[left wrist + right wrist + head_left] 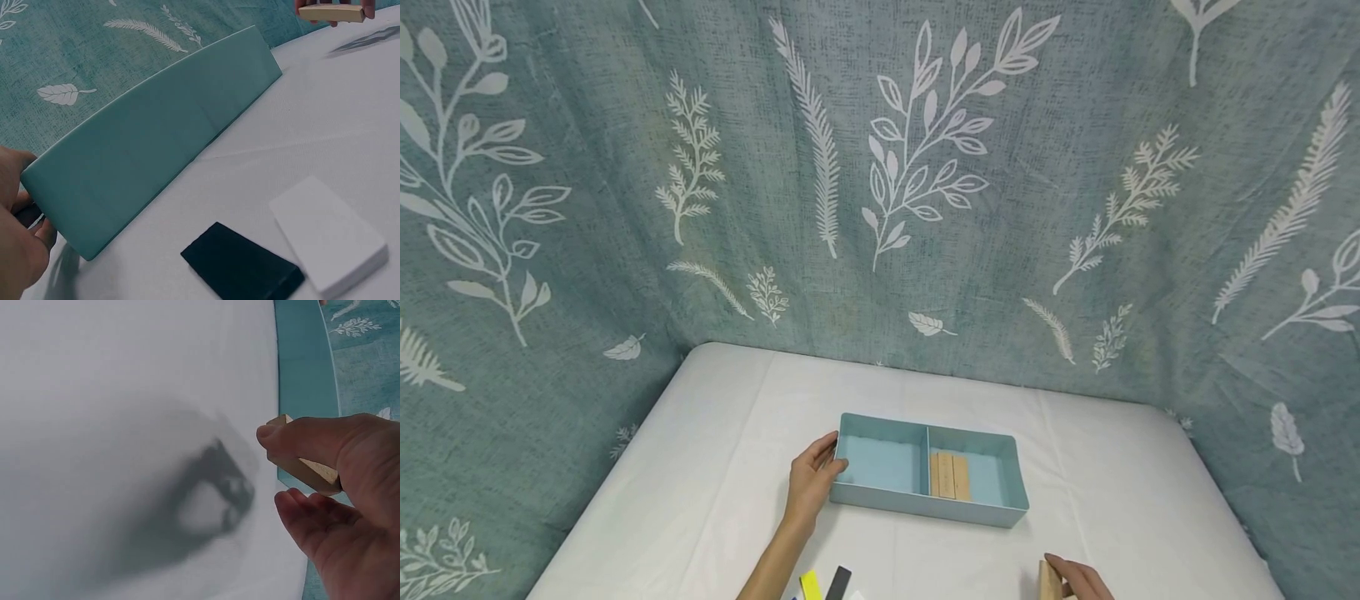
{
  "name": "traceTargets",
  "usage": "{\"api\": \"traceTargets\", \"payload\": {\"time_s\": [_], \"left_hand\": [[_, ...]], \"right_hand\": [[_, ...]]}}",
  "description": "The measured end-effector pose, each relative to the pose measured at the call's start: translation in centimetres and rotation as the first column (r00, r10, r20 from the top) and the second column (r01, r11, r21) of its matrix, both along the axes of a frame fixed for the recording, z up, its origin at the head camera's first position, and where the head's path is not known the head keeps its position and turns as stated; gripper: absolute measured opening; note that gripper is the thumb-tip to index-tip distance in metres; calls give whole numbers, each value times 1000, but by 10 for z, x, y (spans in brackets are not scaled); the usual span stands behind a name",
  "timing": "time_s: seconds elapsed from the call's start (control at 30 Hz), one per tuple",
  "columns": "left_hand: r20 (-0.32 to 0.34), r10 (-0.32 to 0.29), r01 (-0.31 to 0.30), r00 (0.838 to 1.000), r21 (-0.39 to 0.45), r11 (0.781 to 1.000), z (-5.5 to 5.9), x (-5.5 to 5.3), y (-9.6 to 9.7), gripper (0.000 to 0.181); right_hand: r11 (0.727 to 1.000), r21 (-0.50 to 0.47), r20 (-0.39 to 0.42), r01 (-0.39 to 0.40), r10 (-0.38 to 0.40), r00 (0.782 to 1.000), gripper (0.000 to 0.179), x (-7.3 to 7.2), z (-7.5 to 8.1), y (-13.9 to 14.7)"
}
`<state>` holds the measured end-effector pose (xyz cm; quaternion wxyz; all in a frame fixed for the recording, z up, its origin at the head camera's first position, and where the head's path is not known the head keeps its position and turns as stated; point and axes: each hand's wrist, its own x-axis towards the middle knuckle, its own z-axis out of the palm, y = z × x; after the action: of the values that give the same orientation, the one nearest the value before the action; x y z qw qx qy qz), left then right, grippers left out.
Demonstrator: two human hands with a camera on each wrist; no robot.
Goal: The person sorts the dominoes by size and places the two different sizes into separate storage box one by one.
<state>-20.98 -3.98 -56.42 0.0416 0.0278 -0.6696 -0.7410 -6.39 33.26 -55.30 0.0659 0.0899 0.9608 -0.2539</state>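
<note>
A light blue two-compartment box [925,507] stands on the white cloth. My left hand [811,482] grips its left end, thumb over the rim and fingers along the outside. Three light wooden blocks [947,476] stand side by side in the right compartment, against the divider; the left compartment shows only its bare floor. To the right and nearer than the box, my right hand [1084,578] holds another wooden block [306,472] between thumb and fingers. In the right wrist view this block hangs over the cloth, its shadow falling apart from it.
Near the bottom edge of the head view lie a yellow block [810,585] and a black block [838,583]. A white block [331,237] lies beside the black one in the left wrist view. A leaf-patterned teal curtain [880,317] borders the table's back and sides.
</note>
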Motion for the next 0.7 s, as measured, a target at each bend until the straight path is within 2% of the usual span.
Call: {"api": "traceTargets", "payload": {"time_s": [0.17, 0.33, 0.43, 0.6, 0.7], "left_hand": [[2, -2, 2, 1000, 0, 1000, 0, 0, 0, 51], [9, -2, 2, 1000, 5, 1000, 1, 0, -1, 51], [11, -3, 3, 1000, 7, 1000, 1, -1, -1, 51], [13, -4, 4, 1000, 9, 1000, 1, 0, -2, 51], [8, -5, 5, 1000, 6, 1000, 1, 0, -1, 51]], "right_hand": [[996, -94, -27, -8, 5, 1000, 112, 0, 23, -2], [992, -117, -95, -52, 41, 995, 110, 0, 43, -9], [989, -118, -101, -93, 81, 992, 108, -3, 55, -14], [980, -150, -100, -130, 116, 988, 95, -11, 66, -20], [975, -166, -120, -151, 132, 984, 93, -16, 72, -23]]}}
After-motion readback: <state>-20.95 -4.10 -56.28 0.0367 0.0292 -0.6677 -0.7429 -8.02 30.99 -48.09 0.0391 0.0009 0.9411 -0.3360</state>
